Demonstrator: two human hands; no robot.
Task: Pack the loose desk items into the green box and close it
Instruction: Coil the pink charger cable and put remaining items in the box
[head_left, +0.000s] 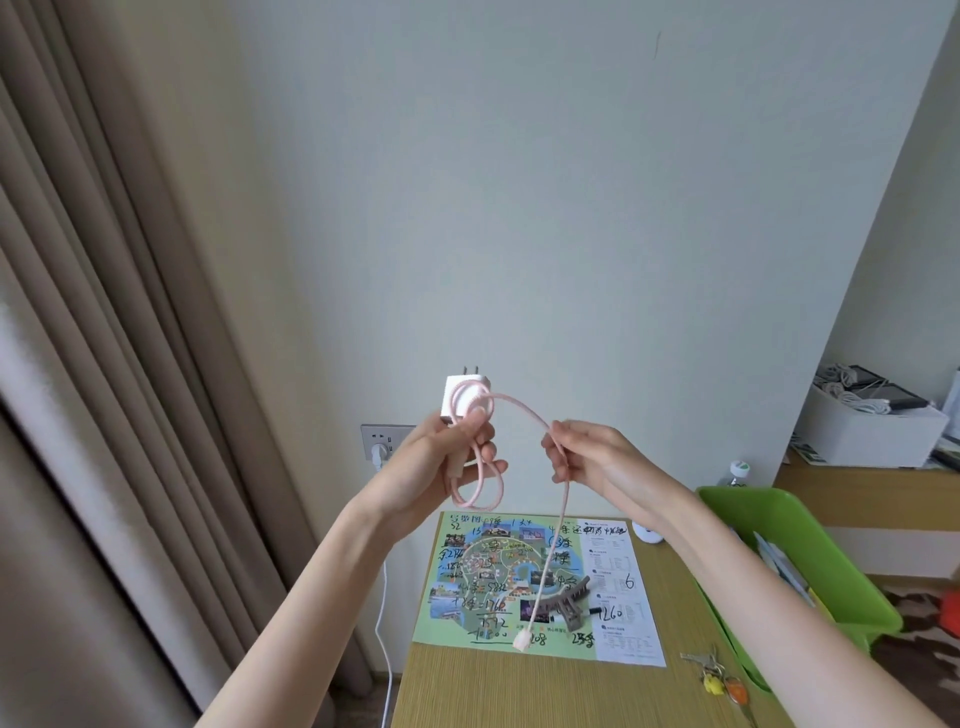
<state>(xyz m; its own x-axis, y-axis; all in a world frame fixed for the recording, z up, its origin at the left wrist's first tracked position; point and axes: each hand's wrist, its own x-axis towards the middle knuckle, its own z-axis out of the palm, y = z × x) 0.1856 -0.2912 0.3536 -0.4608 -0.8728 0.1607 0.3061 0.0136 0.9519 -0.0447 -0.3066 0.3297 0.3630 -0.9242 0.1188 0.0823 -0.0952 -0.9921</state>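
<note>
My left hand holds a white charger plug raised above the desk, prongs up, with loops of its pink cable wound around the fingers. My right hand pinches the same cable further along; the free end hangs down and its connector dangles just over the map. The green box stands open at the desk's right edge with papers inside. A grey hair claw and a black pen lie on the map. Keys with yellow and orange tags rest near the box.
A colourful map sheet with handwriting covers the far part of the wooden desk. A wall socket holds a white plug whose cord drops left of the desk. Curtains hang at the left. A white box sits on a shelf at the right.
</note>
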